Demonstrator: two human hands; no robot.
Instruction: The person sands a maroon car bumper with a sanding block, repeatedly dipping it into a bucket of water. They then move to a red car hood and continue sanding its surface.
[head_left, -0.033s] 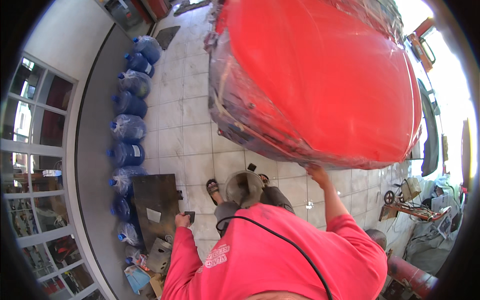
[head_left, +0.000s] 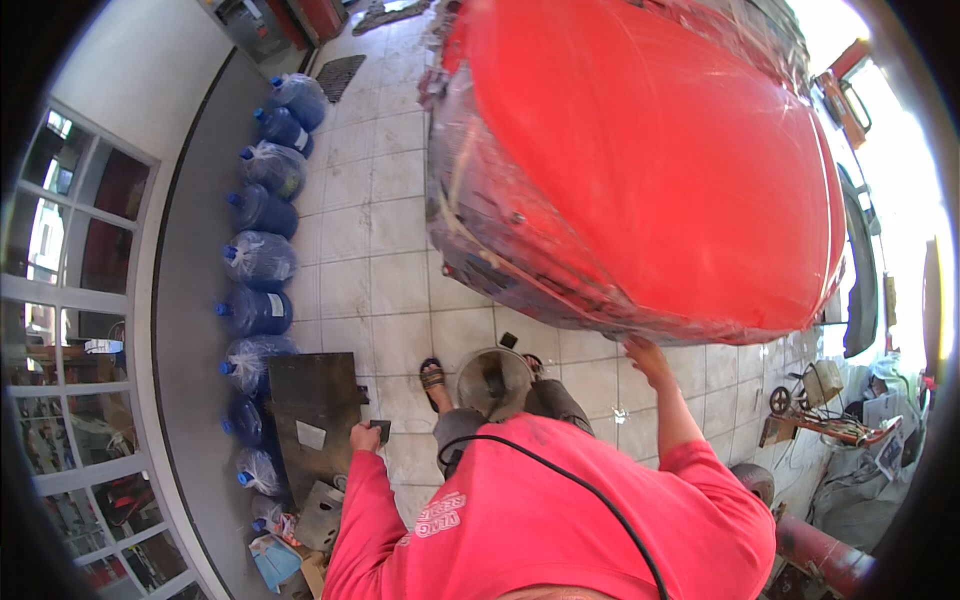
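Observation:
A big red curved object wrapped in clear plastic film fills the upper right, raised above the tiled floor. My right hand reaches up to its lower edge and grips the film-covered rim there. My left hand is low on the left, closed on a small dark object beside a dark metal plate. A grey bucket stands between my sandalled feet. A black cable runs across my red shirt.
Several blue water jugs line the grey wall on the left, next to white-framed windows. A small wheeled trolley and a red pipe lie at the right. Cardboard scraps sit at lower left.

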